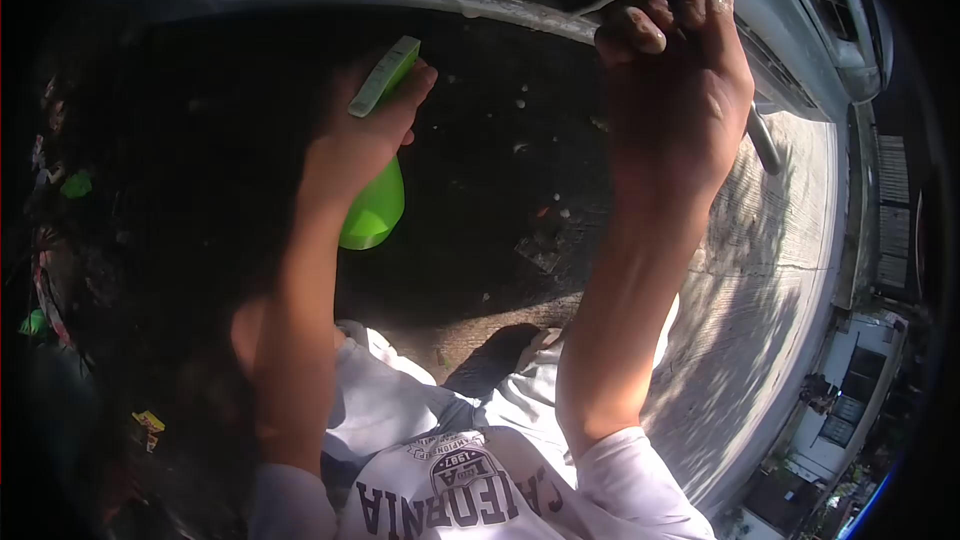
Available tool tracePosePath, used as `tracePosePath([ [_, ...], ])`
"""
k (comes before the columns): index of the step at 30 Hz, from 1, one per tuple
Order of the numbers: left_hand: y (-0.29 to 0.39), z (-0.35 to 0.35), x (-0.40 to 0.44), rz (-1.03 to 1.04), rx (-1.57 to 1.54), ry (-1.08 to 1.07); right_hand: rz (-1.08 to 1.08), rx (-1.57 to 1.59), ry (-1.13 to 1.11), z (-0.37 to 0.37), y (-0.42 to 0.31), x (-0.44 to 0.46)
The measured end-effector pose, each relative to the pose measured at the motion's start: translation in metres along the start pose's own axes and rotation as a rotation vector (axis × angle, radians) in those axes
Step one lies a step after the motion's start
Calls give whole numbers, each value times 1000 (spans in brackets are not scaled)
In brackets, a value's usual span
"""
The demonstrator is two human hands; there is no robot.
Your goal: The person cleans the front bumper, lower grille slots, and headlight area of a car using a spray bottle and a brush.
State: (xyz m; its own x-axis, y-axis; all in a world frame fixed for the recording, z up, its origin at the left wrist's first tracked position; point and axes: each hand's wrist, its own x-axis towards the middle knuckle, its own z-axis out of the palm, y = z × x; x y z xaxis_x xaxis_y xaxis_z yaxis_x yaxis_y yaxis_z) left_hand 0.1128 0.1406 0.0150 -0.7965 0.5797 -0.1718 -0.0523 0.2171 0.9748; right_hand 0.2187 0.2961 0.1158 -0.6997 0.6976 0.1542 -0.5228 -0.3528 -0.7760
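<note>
Bottle (375, 208): green, with a trigger head, located in the left hand (385, 108), left of centre and above the ground. The head, pale on top, slants toward the vehicle; the base inclines back toward the wearer. The left hand is wrapped around the neck, thumb on the near side. Its trigger finger is hidden, so whether the trigger is pressed cannot be told.

Right hand (680, 80): raised at the vehicle's lower edge, fingers bent. Contact with the panel cannot be confirmed. A grey bar (766, 147) projects beside the wrist; whether the hand holds it cannot be told.

Vehicle (790, 30): spans the upper part of the view, just beyond both hands. Step in hand, as judged: work at its lower edge, bottle held ready. A spraying move would call for the head aimed clear of the right hand and a steady grip.

Pavement (760, 240): sunlit at right, deeply shaded below the bottle. Building (815, 455): farthest, at the right edge.
</note>
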Motion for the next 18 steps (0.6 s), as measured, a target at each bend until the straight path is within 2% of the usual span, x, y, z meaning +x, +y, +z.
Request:
tracePosePath([
  [2, 3, -9, -4, 2, -38, -23, -53, -113, 133, -25, -25, 1],
  [3, 3, -16, -6, -4, -46, 3, -170, -184, 148, -49, -36, 6],
  [5, -1, -26, -8, 54, 3, 32, -160, -117, -66, -54, -35, 13],
  [7, -8, -30, -6, 111, 81, 35, -145, -207, 236, 20, 2, 3],
  [8, -13, -30, -2, 130, 104, 80, -8, -35, 83, 24, 9, 3],
  [9, -15, -31, -1, 149, 125, 129, -11, -46, 79, 17, 4, 2],
  [11, -7, -33, -6, 124, 122, 116, 24, -42, -65, -15, -18, 1],
  [12, -3, -36, -8, 94, 138, 112, -105, -277, 205, -24, -31, 6],
  [13, -4, -37, -9, 94, 131, 124, -132, -198, 143, -51, -45, 12],
  [15, -10, -32, -7, 162, 106, 169, -75, -204, 125, -37, -42, 13],
  [17, -8, -29, -6, 179, 124, 158, 65, -138, 14, 6, -23, 10],
  [18, -9, -28, -6, 195, 134, 148, 88, -201, 89, 18, -22, 12],
])
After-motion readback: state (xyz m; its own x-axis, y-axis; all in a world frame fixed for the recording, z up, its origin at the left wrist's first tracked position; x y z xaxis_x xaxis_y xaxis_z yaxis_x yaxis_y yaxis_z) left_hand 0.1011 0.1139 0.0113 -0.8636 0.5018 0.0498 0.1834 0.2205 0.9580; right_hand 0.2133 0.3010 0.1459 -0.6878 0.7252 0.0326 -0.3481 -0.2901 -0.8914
